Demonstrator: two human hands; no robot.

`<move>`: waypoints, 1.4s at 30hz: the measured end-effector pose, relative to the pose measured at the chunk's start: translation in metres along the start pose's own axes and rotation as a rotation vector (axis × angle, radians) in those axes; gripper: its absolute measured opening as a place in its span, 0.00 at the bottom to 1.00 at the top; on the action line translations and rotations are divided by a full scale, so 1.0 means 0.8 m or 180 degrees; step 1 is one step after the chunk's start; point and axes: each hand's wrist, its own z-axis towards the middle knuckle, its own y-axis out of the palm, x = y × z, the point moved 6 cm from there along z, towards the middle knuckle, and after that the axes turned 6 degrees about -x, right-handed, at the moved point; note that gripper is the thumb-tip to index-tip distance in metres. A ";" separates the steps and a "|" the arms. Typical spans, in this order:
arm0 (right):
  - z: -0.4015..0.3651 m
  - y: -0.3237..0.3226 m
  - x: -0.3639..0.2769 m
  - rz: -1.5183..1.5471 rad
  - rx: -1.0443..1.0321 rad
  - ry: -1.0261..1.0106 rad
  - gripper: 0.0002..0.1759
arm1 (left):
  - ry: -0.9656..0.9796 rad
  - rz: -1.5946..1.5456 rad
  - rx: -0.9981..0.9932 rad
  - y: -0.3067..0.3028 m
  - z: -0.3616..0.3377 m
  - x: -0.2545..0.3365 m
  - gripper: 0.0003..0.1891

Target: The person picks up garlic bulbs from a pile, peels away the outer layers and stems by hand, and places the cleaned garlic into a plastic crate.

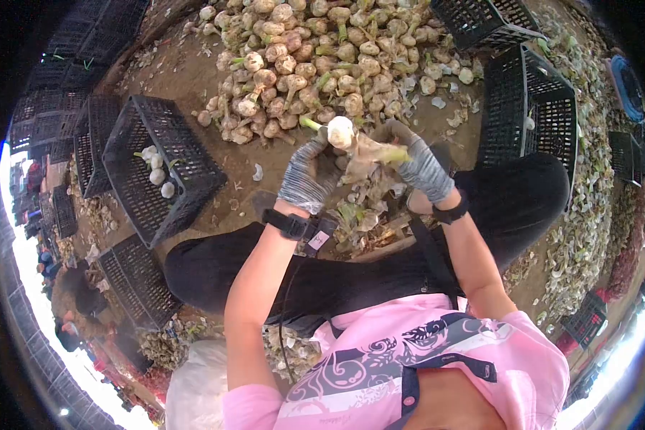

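Observation:
A white garlic bulb [340,132] with a short green stem is in front of me, held in my left hand [308,172], which wears a grey striped glove. Loose brown outer skin [369,159] hangs from the bulb's right side. My right hand [417,161], gloved the same way, is closed on that skin at its pale green end. Beyond both hands lies a big heap of unpeeled garlic [294,64] with dirt and cut stems on the bulbs. Torn husks [358,215] are piled below my hands, between my legs.
On the left, a black plastic crate [186,136] holds several white bulbs. More black crates [140,279] stand beside my left knee. At the right are another crate [505,107] and a wide spread of husks [573,244]. A blue basin [627,89] sits at the far right.

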 end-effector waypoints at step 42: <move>0.010 -0.012 0.005 -0.0367 0.0991 0.0082 0.12 | 0.1658 0.3322 0.0506 0.034 -0.020 0.018 0.09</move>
